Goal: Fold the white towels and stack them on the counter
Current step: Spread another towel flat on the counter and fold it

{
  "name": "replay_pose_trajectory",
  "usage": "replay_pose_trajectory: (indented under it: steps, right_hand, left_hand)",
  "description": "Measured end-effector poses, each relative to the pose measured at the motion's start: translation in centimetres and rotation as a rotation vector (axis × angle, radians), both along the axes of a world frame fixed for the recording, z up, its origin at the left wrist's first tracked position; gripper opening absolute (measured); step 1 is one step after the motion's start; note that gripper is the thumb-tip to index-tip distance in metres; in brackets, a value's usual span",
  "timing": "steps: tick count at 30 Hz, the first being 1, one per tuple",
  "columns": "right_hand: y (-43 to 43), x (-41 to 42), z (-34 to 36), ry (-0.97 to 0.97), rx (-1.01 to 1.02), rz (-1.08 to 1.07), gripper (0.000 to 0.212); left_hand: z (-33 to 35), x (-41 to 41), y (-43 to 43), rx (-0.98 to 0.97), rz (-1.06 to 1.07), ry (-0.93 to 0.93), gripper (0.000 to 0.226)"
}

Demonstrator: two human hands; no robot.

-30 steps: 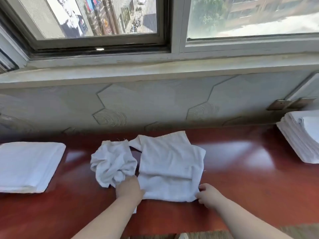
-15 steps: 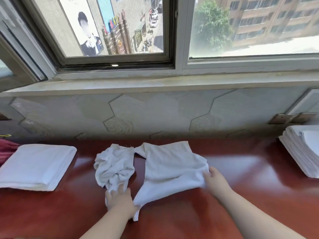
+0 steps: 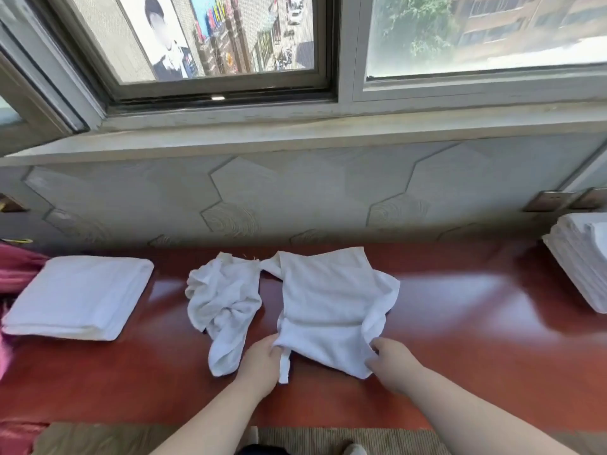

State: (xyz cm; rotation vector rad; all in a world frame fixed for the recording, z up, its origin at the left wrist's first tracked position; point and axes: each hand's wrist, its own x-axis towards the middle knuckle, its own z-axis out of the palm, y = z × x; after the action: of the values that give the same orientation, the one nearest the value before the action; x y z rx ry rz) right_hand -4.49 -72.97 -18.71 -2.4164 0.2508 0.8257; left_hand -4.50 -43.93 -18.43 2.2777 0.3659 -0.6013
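The white towel [image 3: 331, 310] I am working on lies in the middle of the red-brown counter [image 3: 476, 326], mostly flat, with a crease running across it and its right edge rumpled and lifted a little. My left hand [image 3: 261, 362] is at its near left corner, fingers curled with the tips tucked under the edge, gripping the cloth; a narrow strip of hem hangs down beside my knuckles. My right hand [image 3: 392, 362] is at the near right corner, the fingers curled in and pinching the cloth there. Just to the left of this towel, touching it only at the far corner, lies a crumpled towel [image 3: 226, 300] in a loose heap, its near end beside my left wrist. Farther left, well apart, sits a folded towel stack [image 3: 78, 297], squared and flat, with a pink cloth [image 3: 16, 270] beside it at the edge of view. At the far right of the counter stands a taller pile of white towels [image 3: 581, 261], partly cut off by the frame. Behind the counter runs a grey wall panel [image 3: 295, 198] with hexagon lines, then a pale windowsill [image 3: 295, 139]. Through the window [image 3: 216, 37] I see a street with a large poster [image 3: 161, 44] of a person and coloured shop signs, whose writing is too small to read.
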Motion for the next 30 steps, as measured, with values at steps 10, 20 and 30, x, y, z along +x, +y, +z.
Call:
replay_pose_trajectory:
  steps: [10,20,30]
  right_hand:
    - [-3.7,4.7,8.5,-0.368,0.650,-0.715,0.042]
    - [-0.9,0.9,3.2,0.115,0.707,-0.504,0.104]
    - [-1.4,-0.8,0.0,0.167,0.219,-0.193,0.056]
  left_hand:
    - [8.1,4.8,-0.4,-0.471,0.408,0.198,0.028]
    - [8.2,1.2,-4.2,-0.907,0.521,0.505,0.030]
    - [8.3,-0.4,-3.4,-0.554,0.320,0.378,0.039]
